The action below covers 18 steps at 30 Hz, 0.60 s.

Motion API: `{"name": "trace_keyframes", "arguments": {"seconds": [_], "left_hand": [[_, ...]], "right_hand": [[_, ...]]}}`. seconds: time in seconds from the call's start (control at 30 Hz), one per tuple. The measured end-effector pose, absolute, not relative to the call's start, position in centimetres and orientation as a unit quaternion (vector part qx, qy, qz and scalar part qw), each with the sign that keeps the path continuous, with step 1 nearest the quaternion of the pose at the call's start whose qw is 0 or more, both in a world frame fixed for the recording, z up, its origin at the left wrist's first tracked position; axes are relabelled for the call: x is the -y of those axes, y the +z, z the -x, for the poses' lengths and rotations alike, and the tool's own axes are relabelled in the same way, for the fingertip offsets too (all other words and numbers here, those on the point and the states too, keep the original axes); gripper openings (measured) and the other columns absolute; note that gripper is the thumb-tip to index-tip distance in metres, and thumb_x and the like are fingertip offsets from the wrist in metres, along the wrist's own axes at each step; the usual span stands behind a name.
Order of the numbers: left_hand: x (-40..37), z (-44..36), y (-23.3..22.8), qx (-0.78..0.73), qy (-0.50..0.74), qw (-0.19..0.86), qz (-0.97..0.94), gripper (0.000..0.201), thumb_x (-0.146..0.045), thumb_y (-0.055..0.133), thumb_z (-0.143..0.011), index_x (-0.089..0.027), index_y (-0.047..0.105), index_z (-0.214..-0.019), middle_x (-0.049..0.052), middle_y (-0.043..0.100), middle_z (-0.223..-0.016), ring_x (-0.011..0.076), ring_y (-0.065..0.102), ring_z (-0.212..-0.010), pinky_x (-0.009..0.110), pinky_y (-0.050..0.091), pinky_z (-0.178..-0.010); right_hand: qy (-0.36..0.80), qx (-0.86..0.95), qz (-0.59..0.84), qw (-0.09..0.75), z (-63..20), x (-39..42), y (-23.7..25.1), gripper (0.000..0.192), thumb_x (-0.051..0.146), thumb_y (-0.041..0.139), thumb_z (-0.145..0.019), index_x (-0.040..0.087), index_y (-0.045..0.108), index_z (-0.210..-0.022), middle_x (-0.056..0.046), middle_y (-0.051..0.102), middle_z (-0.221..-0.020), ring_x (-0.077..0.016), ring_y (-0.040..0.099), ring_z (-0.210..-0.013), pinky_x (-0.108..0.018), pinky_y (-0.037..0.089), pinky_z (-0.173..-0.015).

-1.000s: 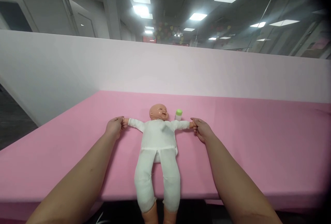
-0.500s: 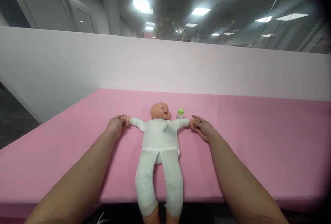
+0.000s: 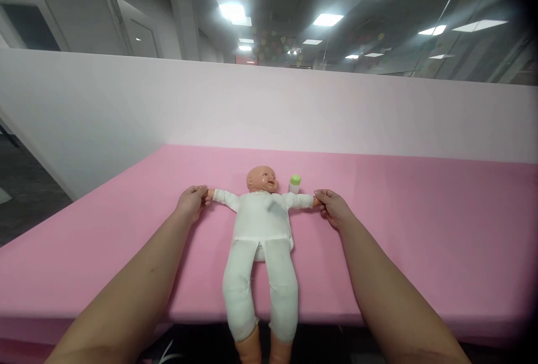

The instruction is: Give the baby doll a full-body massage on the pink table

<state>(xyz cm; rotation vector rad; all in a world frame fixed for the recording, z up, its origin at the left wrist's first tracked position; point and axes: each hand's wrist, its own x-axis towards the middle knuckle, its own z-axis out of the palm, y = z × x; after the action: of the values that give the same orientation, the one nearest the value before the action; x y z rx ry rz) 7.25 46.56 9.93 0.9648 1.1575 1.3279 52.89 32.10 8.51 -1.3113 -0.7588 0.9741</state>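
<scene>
I see the pink table point(image 3: 420, 229), doll point(image 3: 260, 229) flat on its back mid-table, legs over the near edge. Left hand point(image 3: 191, 203) and right hand point(image 3: 334, 208) each pinch a doll hand, fingers closed. Green-capped bottle point(image 3: 295, 183) beside the doll's head.

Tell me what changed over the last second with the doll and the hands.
Hardly anything: the right hand opened slightly at the doll's wrist half a second ago and now pinches it again. The left hand still holds the other wrist, the white-suited baby doll stays spread on the pink table, green-capped bottle unmoved.
</scene>
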Motion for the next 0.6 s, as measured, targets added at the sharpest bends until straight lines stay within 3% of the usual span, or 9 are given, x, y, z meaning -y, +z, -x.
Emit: {"name": "trace_keyframes", "arguments": {"seconds": [0.2, 0.3, 0.4, 0.6], "left_hand": [[-45.89, -7.61, 10.53, -0.493, 0.566, 0.529, -0.397, 0.017, -0.027, 0.074, -0.081, -0.015, 0.061, -0.082, 0.004, 0.065, -0.068, 0.0139, 0.061, -0.053, 0.025, 0.052, -0.050], [-45.86, -7.80, 10.58, -0.493, 0.572, 0.527, -0.391, 0.009, -0.018, 0.068, -0.081, -0.013, 0.065, -0.087, 0.008, 0.068, -0.074, 0.0169, 0.066, -0.059, 0.028, 0.057, -0.055], [-45.98, -7.80, 10.46, -0.491, 0.574, 0.530, -0.386, 0.015, -0.008, 0.064, -0.079, -0.012, 0.066, -0.093, 0.011, 0.071, -0.081, 0.0194, 0.071, -0.066, 0.032, 0.061, -0.062], [-46.32, -7.54, 10.05, -0.480, 0.573, 0.548, -0.377, 0.033, 0.002, 0.064, -0.077, -0.013, 0.065, -0.106, 0.013, 0.072, -0.096, 0.0207, 0.075, -0.077, 0.035, 0.065, -0.073]], "right_hand": [[0.423, 0.319, 0.579, 0.621, -52.68, -31.98, 8.47, 0.023, 0.035, 0.074, -0.085, 0.021, 0.071, -0.102, 0.000, 0.062, -0.069, -0.0087, 0.043, -0.046, -0.020, 0.035, -0.037], [0.426, 0.298, 0.580, 0.627, -52.58, -32.08, 8.48, 0.018, 0.029, 0.071, -0.086, 0.021, 0.070, -0.103, -0.001, 0.062, -0.068, -0.0094, 0.045, -0.045, -0.020, 0.037, -0.037], [0.433, 0.279, 0.575, 0.635, -52.32, -32.08, 8.74, 0.017, 0.019, 0.069, -0.086, 0.020, 0.068, -0.103, -0.002, 0.062, -0.068, -0.0109, 0.051, -0.047, -0.021, 0.042, -0.038], [0.471, 0.270, 0.542, 0.641, -52.08, -31.75, 9.32, 0.029, 0.006, 0.066, -0.085, 0.018, 0.065, -0.111, -0.009, 0.071, -0.088, -0.0165, 0.068, -0.067, -0.030, 0.064, -0.063]]}}
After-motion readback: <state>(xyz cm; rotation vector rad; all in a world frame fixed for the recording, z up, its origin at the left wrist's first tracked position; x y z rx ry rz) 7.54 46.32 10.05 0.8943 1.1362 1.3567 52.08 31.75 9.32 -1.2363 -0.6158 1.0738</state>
